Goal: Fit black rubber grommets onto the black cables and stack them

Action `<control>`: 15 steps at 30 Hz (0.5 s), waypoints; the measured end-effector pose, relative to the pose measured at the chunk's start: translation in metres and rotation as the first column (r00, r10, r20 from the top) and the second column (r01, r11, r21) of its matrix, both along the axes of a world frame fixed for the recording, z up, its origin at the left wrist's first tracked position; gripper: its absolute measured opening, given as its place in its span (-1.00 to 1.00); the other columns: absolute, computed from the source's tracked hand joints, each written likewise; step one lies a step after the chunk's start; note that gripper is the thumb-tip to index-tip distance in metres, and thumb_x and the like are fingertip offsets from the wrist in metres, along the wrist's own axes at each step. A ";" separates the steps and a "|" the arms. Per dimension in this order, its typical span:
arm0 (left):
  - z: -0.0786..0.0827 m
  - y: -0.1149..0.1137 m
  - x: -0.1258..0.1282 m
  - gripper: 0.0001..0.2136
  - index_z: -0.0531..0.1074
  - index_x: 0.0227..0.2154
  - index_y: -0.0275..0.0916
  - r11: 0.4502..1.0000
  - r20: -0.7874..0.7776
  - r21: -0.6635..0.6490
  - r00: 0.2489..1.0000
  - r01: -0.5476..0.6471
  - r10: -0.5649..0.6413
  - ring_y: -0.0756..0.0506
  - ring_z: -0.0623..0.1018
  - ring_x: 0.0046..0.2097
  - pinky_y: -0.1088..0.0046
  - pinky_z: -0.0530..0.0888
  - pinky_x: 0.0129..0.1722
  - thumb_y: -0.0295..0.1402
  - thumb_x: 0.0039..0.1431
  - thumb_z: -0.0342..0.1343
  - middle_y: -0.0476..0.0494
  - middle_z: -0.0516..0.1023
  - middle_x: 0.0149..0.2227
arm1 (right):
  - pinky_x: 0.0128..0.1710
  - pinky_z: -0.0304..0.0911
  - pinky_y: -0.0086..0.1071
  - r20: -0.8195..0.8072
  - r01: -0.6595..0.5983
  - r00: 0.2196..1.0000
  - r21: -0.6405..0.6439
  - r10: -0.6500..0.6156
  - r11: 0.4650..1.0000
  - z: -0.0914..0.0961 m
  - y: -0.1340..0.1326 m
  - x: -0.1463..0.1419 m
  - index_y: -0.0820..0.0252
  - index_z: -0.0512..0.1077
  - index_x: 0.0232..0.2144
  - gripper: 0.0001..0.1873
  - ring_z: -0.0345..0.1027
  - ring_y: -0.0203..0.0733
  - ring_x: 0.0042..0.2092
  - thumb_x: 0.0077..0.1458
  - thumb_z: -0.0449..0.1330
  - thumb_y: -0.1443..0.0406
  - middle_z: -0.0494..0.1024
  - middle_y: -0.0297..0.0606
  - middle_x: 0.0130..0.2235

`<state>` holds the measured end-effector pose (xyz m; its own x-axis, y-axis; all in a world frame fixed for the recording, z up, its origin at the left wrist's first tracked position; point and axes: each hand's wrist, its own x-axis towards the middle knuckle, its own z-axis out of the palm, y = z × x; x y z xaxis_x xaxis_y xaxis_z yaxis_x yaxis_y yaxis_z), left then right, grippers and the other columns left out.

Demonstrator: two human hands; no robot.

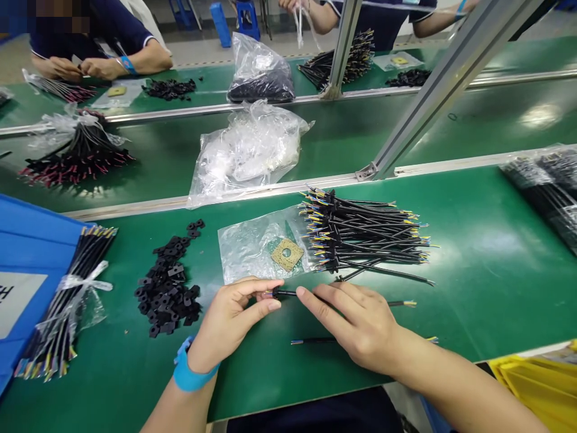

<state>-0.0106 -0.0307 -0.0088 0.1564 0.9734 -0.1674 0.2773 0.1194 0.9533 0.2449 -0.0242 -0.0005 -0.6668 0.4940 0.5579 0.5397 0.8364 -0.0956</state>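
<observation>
Left hand [229, 319]: thumb and forefinger pinch the end of a black cable [285, 293].
Right hand [351, 325]: fingers spread across that cable (grip unclear).
Cable: held just above a green bench mat [455, 300], below a cable bundle [360, 234].
Nearby: black rubber grommets [166, 288], left.

- We see a black sheathed cable [288, 293] pinched near one end by the left hand [228, 322], passing under the right hand [356, 325], with coloured wire tips showing at its far end.
- We see a second cable [315, 340] lying loose just below it.
- We see a heap of matching cables [360, 237] just above, crossed over one another, ends splayed.
</observation>
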 end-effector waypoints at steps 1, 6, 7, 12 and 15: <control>-0.001 0.000 0.002 -0.76 0.71 -0.14 -0.08 1.000 0.030 -0.018 1.000 -0.004 0.004 -0.02 0.60 -0.32 0.55 0.56 -0.29 -0.30 0.10 0.38 -0.13 0.65 -0.30 | -0.22 0.40 -0.35 -0.011 0.005 1.000 0.015 -0.004 1.000 0.001 0.000 -0.001 0.38 0.48 0.09 -0.64 0.46 -0.21 -0.20 0.34 0.03 0.45 0.63 -0.13 -0.15; -0.004 -0.004 0.014 -0.80 0.71 -0.19 -0.04 0.999 0.152 0.003 0.987 0.041 -0.041 0.03 0.57 -0.40 0.62 0.51 -0.41 -0.34 0.08 0.39 -0.06 0.64 -0.38 | -0.32 0.36 -0.36 -0.094 -0.021 0.995 0.082 0.029 0.996 0.000 -0.002 -0.003 0.35 0.53 -0.05 -0.75 0.45 -0.24 -0.28 0.32 0.10 0.44 0.64 -0.18 -0.24; -0.004 -0.005 0.016 -0.79 0.71 -0.19 -0.02 0.997 0.133 0.055 0.989 0.059 -0.066 0.04 0.56 -0.40 0.63 0.50 -0.42 -0.35 0.09 0.40 -0.05 0.63 -0.40 | -0.34 0.35 -0.36 -0.121 -0.039 0.991 0.076 0.048 0.996 -0.001 -0.002 -0.004 0.37 0.53 -0.06 -0.77 0.44 -0.24 -0.30 0.32 0.11 0.44 0.64 -0.17 -0.24; -0.006 -0.008 0.015 -0.73 0.69 -0.13 0.00 0.929 0.030 0.351 0.990 0.118 -0.137 0.04 0.59 -0.36 0.63 0.52 -0.32 -0.38 0.09 0.42 0.00 0.65 -0.39 | -0.36 0.33 -0.44 -0.260 -0.067 0.965 -0.151 0.026 0.986 -0.007 -0.001 -0.009 0.32 0.52 -0.16 -0.88 0.39 -0.35 -0.38 0.35 0.18 0.38 0.59 -0.27 -0.34; -0.009 -0.008 0.013 -0.69 0.66 -0.06 -0.02 0.884 0.021 0.442 0.984 0.151 -0.178 0.03 0.61 -0.34 0.60 0.54 -0.30 -0.41 0.11 0.40 -0.01 0.66 -0.38 | -0.35 0.32 -0.47 -0.300 -0.131 0.953 -0.332 0.027 0.934 -0.008 -0.001 -0.012 0.29 0.50 -0.24 -0.82 0.37 -0.37 -0.41 0.39 0.13 0.34 0.56 -0.32 -0.38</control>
<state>0.0028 -0.0392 -0.0180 0.3169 0.9051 0.2836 0.1981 -0.3556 0.9134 0.2332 -0.0253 -0.0088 -0.5486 0.6420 0.5355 0.3792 0.7620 -0.5250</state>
